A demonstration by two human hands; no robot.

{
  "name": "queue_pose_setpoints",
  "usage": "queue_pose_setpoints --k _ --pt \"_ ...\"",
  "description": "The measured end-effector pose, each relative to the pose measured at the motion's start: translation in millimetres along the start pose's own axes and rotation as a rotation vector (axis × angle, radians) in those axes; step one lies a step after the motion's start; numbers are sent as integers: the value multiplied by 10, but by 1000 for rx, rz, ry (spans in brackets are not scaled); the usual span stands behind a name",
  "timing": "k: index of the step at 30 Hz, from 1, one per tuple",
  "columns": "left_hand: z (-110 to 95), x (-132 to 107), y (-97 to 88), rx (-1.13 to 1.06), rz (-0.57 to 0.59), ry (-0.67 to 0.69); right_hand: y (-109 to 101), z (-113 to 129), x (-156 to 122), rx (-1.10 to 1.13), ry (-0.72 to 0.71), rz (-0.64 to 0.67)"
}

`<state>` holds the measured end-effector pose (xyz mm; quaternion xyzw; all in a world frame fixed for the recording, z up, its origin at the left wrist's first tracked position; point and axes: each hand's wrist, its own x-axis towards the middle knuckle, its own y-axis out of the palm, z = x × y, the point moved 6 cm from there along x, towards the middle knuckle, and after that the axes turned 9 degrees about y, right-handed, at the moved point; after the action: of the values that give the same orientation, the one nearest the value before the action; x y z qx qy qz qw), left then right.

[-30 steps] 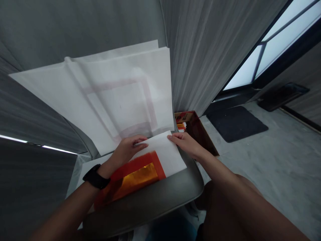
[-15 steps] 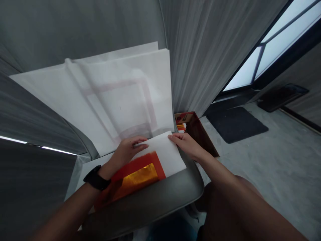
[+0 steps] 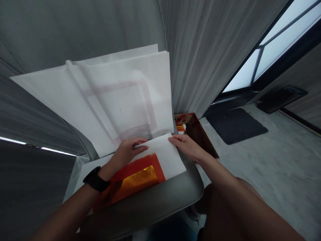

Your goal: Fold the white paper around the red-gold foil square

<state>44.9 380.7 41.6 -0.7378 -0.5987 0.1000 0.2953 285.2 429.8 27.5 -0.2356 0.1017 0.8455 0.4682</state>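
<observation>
A white sheet of paper (image 3: 173, 162) with an orange-red band and a shiny gold patch (image 3: 140, 179) lies on the grey padded seat of a chair (image 3: 155, 202). My right hand (image 3: 185, 146) pinches its upper right corner between thumb and fingers. Along the upper edge, my left hand (image 3: 125, 153) has its thumb in front of the paper and its fingers at the edge behind, closed on it. A black band circles my left wrist. Behind both hands, large white sheets (image 3: 120, 110) lean on the chair's backrest, a faint reddish frame showing through.
Right of the chair stands an open cardboard box (image 3: 200, 137) with orange and white papers (image 3: 181, 128) inside. A dark mat (image 3: 237, 125) lies on the grey floor near a bright window or door pane (image 3: 244, 72). Grey streaked panels (image 3: 193, 57) rise behind the chair.
Both hands keep their places on the paper with hardly any movement. The whole view has shifted very slightly.
</observation>
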Motion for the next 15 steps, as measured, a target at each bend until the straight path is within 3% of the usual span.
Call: queue_pose_setpoints --k 15 --pt "18 -3 12 27 17 -25 -11 -4 13 4 -11 -22"
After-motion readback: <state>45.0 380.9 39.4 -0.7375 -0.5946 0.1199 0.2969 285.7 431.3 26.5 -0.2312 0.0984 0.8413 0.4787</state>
